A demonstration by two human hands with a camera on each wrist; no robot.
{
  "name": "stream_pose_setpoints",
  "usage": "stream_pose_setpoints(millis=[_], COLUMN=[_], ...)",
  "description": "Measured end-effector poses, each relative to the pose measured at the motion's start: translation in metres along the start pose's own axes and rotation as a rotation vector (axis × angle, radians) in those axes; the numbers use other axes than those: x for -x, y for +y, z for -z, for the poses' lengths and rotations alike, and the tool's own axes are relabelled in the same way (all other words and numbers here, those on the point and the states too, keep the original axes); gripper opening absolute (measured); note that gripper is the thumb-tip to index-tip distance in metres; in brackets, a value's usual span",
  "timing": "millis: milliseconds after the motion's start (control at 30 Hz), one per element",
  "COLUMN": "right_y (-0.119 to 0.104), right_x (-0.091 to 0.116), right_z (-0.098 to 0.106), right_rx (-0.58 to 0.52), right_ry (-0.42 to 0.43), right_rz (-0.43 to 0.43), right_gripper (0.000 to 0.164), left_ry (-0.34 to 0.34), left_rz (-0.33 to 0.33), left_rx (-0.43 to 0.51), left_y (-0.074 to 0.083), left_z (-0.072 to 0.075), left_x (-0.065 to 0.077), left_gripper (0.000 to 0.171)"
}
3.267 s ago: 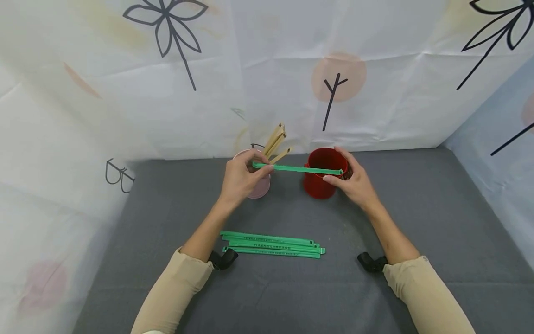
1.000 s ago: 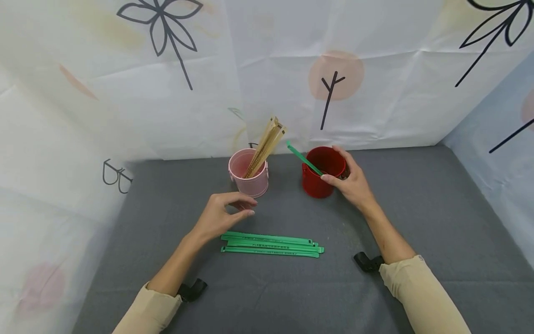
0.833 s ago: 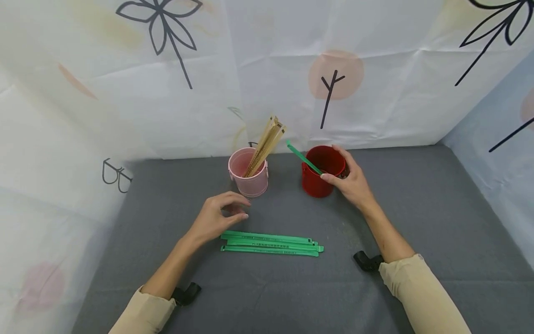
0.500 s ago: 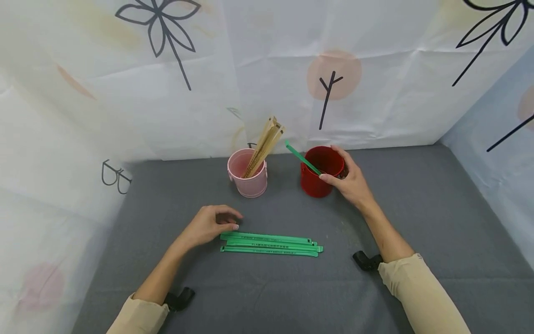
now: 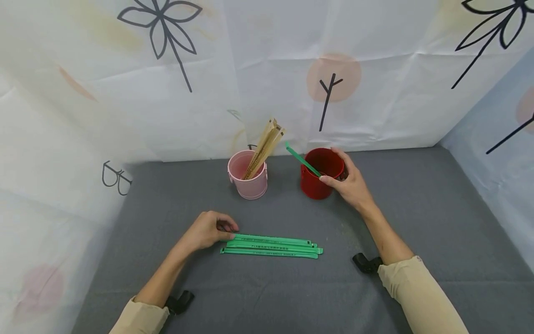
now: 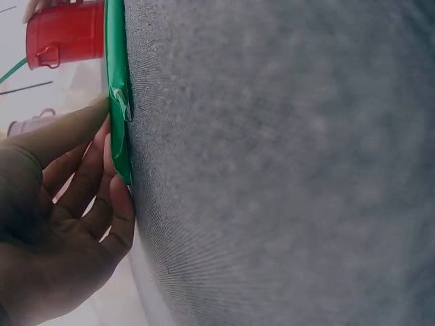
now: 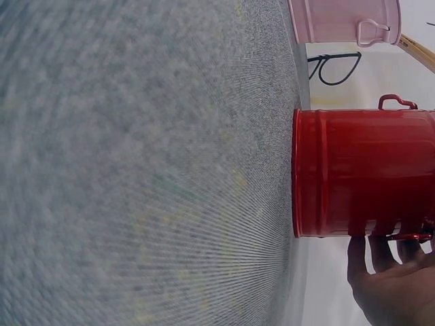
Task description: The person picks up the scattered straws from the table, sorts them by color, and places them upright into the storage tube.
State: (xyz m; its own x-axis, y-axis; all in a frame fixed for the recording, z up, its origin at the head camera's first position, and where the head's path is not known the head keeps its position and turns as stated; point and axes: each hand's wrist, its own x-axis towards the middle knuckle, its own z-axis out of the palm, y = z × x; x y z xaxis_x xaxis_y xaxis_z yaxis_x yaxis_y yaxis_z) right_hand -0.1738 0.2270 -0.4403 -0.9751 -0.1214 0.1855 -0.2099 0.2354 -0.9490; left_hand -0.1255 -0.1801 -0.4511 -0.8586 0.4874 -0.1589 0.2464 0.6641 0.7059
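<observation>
Head view shows, nearest, the left hand (image 5: 209, 230) at the left ends of the green sticks (image 5: 272, 247), which lie as a flat bunch on the grey desk (image 5: 267, 297). Its grip is narrow, thumb and fingers pinching there; how many sticks it has, I cannot tell. Only the left wrist view shows clearly the fingers gathered at the creased end. Farther, the right hand (image 5: 352, 184) holds the red bucket (image 5: 313, 186), with one green stick (image 5: 303, 161) leaning in it; the right wrist view reveals fingers against its side. Near it stands the pink bucket (image 5: 251, 188) with yellow sticks (image 5: 263, 150), before a white cloth (image 5: 271, 41). Half a second earlier, the left hand was higher, without this pinch; the right hand has stayed.
</observation>
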Motion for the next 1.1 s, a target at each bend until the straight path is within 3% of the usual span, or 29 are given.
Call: stream_pose_setpoints(millis=[500, 700, 933, 1100], right_y=[0.0032, 0.0035, 0.0022, 0.0037], right_x=[-0.0002, 0.0014, 0.0018, 0.0012], right_z=[-0.0014, -0.0017, -0.002, -0.0014], right_rx=[0.006, -0.01, -0.025, -0.043], right_ry=[0.001, -0.007, -0.01, -0.012], right_rz=[0.024, 0.027, 0.035, 0.048], right_gripper=[0.08, 0.081, 0.082, 0.081], left_ry=[-0.039, -0.012, -0.008, 0.07], left_rz=[-0.06, -0.079, -0.08, -0.082], left_rx=[-0.039, -0.053, -0.003, 0.052], left_y=[0.0029, 0.004, 0.004, 0.0036], left_z=[-0.003, -0.0027, -0.001, 0.0002], left_x=[-0.001, 0.0019, 0.0029, 0.0023], left_gripper=[0.024, 0.015, 0.012, 0.013])
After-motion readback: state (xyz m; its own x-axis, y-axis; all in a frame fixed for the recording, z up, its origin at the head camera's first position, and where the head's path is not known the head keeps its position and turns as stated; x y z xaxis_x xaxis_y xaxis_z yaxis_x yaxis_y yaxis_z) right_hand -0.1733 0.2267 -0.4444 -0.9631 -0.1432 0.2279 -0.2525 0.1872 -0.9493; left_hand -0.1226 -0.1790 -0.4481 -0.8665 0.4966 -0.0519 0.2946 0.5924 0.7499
